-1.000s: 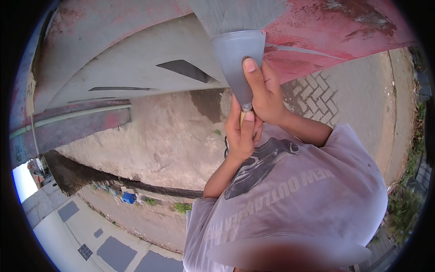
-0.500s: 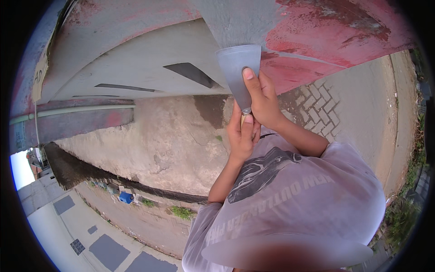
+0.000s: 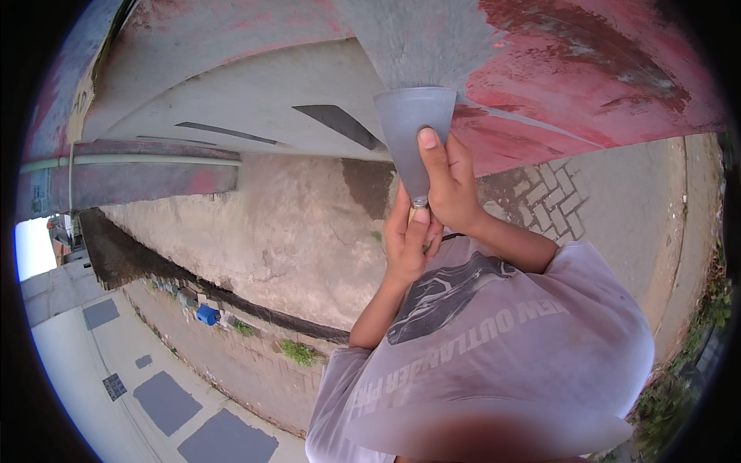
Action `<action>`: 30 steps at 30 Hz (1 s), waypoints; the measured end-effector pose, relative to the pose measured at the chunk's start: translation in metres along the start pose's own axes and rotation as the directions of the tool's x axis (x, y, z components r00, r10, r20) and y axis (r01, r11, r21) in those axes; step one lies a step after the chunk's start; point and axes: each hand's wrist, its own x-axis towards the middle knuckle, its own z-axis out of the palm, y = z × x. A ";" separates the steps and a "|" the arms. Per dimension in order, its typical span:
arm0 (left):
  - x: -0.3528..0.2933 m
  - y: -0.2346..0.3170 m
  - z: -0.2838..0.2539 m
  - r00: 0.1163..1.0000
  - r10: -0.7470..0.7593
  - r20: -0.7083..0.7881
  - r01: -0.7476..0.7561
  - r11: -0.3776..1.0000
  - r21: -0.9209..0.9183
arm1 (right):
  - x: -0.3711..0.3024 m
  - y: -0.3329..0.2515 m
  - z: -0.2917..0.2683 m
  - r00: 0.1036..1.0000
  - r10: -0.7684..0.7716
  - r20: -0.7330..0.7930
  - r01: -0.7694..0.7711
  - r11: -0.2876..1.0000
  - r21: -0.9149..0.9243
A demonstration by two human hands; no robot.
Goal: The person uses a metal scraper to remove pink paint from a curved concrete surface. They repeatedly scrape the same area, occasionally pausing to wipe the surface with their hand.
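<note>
Both of my hands are on a wide metal putty knife [image 3: 409,108], its blade pointing up in the picture and its front edge against the grey-coated wall [image 3: 421,46]. Closed round the handle is my left hand [image 3: 407,241], which covers most of the grip; only a bit of light wood shows at the ferrule. Higher up, my right hand [image 3: 455,177] grips the blade's right side, thumb flat on the face and fingers behind it. Right of the blade the wall bears worn red paint [image 3: 571,69] with dark brownish streaks.
A pale panel with dark slanted openings [image 3: 336,123] lies left of the blade. Below is a rough concrete floor [image 3: 285,239] with a dark gutter [image 3: 216,301] along it. Paving blocks [image 3: 552,201] lie to the right. A blue container [image 3: 207,314] stands beyond the gutter.
The putty knife and both hands sit slightly lower and farther right in the picture. The view has shifted a little, and the grip looks the same.
</note>
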 end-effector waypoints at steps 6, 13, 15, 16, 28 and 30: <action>0.007 -0.004 0.001 1.000 0.019 0.009 -0.019 1.000 -0.009 | 0.006 -0.001 -0.006 0.998 -0.048 0.033 0.049 0.999 -0.007; 0.010 -0.002 0.003 1.000 0.021 0.000 -0.021 1.000 0.000 | 0.009 -0.006 -0.005 0.998 -0.059 0.027 0.058 0.998 0.019; 0.009 -0.001 0.006 1.000 0.005 -0.026 -0.004 1.000 0.004 | 0.008 -0.007 -0.004 0.999 -0.026 0.018 0.026 0.999 0.038; 0.008 0.000 0.007 0.999 -0.005 -0.032 0.005 1.000 -0.004 | 0.008 -0.007 -0.004 0.999 -0.021 0.025 0.020 0.999 0.031; 0.003 0.012 0.020 0.999 0.014 -0.050 -0.013 1.000 0.024 | 0.009 -0.020 -0.003 0.998 -0.060 0.030 0.058 0.997 0.043; 0.003 0.013 0.019 0.999 0.044 -0.029 -0.042 0.998 0.044 | 0.008 -0.021 -0.003 0.997 -0.064 0.036 0.062 0.996 0.060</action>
